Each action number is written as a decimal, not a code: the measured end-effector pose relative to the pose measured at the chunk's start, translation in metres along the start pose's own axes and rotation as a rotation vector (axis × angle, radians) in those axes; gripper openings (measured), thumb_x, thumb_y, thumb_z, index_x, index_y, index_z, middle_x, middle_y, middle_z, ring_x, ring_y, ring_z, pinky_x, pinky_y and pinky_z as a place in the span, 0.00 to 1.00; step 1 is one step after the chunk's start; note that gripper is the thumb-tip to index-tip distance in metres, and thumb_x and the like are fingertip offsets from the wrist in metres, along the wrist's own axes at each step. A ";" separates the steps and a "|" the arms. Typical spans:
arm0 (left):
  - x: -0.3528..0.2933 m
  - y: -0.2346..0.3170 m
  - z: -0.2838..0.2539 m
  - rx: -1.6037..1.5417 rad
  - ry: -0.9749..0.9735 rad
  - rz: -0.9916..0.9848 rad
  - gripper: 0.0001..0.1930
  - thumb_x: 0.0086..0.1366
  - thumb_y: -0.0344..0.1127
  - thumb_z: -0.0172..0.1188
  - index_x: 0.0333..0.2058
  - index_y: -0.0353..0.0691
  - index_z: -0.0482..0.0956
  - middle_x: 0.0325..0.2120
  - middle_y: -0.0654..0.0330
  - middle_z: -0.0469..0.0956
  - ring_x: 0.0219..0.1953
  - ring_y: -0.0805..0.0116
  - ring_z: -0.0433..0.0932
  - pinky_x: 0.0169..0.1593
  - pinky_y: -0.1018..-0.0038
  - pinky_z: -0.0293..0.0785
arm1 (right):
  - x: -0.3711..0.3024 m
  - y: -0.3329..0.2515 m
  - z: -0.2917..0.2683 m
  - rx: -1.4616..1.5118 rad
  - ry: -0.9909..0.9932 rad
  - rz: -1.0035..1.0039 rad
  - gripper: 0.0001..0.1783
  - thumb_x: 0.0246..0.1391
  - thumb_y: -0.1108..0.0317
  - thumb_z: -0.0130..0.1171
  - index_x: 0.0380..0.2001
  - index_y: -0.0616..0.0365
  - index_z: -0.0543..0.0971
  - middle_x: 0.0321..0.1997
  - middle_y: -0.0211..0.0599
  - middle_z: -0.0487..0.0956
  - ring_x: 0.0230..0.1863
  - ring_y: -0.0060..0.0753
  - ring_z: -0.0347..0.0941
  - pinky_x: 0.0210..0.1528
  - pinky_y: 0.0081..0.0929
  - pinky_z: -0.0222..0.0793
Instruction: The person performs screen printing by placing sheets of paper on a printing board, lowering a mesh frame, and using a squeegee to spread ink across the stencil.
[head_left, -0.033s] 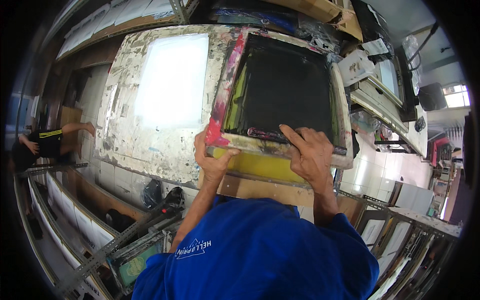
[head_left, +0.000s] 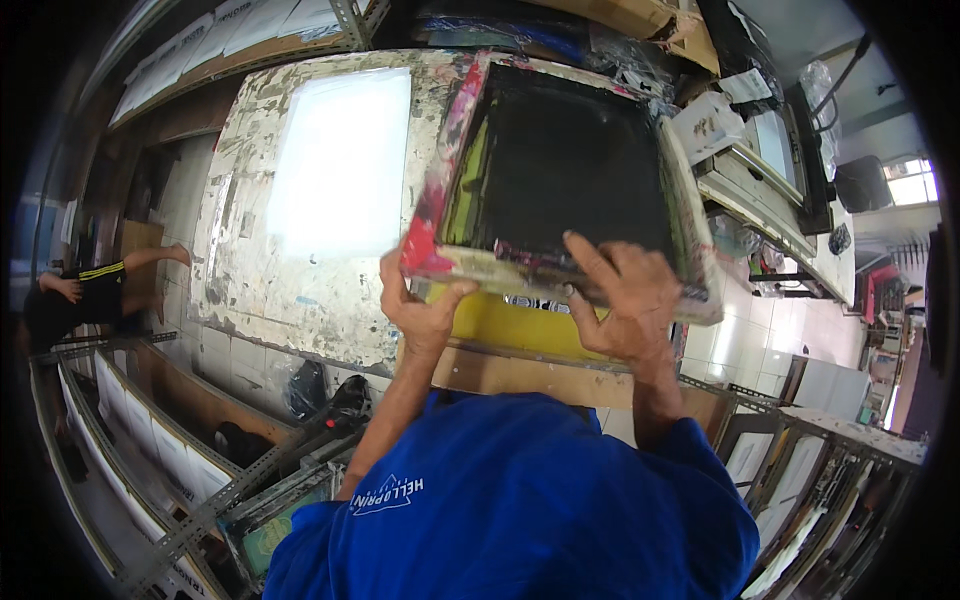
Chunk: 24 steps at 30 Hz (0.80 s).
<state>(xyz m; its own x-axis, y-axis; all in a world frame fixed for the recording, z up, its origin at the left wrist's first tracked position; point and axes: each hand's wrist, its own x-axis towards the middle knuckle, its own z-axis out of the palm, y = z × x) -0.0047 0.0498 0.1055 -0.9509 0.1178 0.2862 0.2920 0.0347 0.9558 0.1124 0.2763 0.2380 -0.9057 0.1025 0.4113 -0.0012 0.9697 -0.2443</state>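
Observation:
A screen printing frame (head_left: 440,262) with red and pink ink stains tilts in front of me, its mesh (head_left: 575,160) covered in black. My left hand (head_left: 422,305) grips its near left corner, thumb along the near side. At the near right edge, my right hand (head_left: 630,300) holds the frame with fingers over the rim and the thumb below, the index finger stretched toward the mesh. A dark, ink-stained strip lies inside the near rim, partly behind the right hand. Under the raised near edge, a yellow sheet (head_left: 500,325) shows a bit of black and white pattern.
White sheets (head_left: 345,165) lie on the paint-stained table (head_left: 245,230) to the left. Metal-framed shelves (head_left: 190,440) stand at lower left, a rack (head_left: 800,480) at lower right. A white container (head_left: 705,125) is beyond the frame's right side. Another person (head_left: 90,290) is at far left.
The frame's near edge has risen and shifted slightly, uncovering a patterned strip on the yellow sheet. My right hand has moved a little right, its thumb now apart from the fingers.

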 end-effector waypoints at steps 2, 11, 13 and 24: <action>0.027 0.038 0.017 -0.070 0.036 0.017 0.41 0.46 0.34 0.83 0.57 0.27 0.73 0.49 0.54 0.76 0.51 0.62 0.76 0.58 0.68 0.71 | 0.026 0.004 -0.025 -0.078 0.044 -0.030 0.39 0.35 0.54 0.73 0.58 0.41 0.82 0.30 0.36 0.76 0.32 0.41 0.74 0.37 0.39 0.69; 0.168 -0.021 0.102 -0.087 0.167 0.238 0.15 0.69 0.30 0.62 0.52 0.31 0.76 0.46 0.55 0.80 0.46 0.67 0.76 0.52 0.70 0.70 | 0.155 0.043 -0.107 0.056 0.046 0.027 0.32 0.45 0.55 0.72 0.54 0.56 0.83 0.41 0.48 0.86 0.41 0.39 0.83 0.48 0.33 0.77; 0.192 -0.065 0.129 0.056 -0.006 0.111 0.15 0.68 0.32 0.64 0.51 0.32 0.80 0.47 0.49 0.82 0.49 0.59 0.79 0.53 0.66 0.71 | 0.168 0.043 -0.109 0.104 0.147 -0.114 0.31 0.41 0.54 0.70 0.46 0.66 0.84 0.32 0.49 0.86 0.30 0.39 0.82 0.38 0.30 0.77; 0.223 -0.217 0.219 0.845 -0.123 0.843 0.17 0.64 0.46 0.65 0.48 0.45 0.84 0.49 0.51 0.82 0.53 0.43 0.79 0.56 0.51 0.74 | 0.181 0.052 -0.111 0.269 0.137 -0.153 0.31 0.40 0.56 0.71 0.42 0.75 0.84 0.29 0.52 0.86 0.27 0.39 0.83 0.35 0.29 0.78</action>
<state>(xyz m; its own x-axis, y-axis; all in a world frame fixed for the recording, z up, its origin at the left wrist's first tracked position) -0.2572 0.2856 -0.0528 -0.4255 0.5089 0.7483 0.8369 0.5360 0.1114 -0.0041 0.3703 0.3972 -0.8211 0.0066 0.5708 -0.2612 0.8847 -0.3860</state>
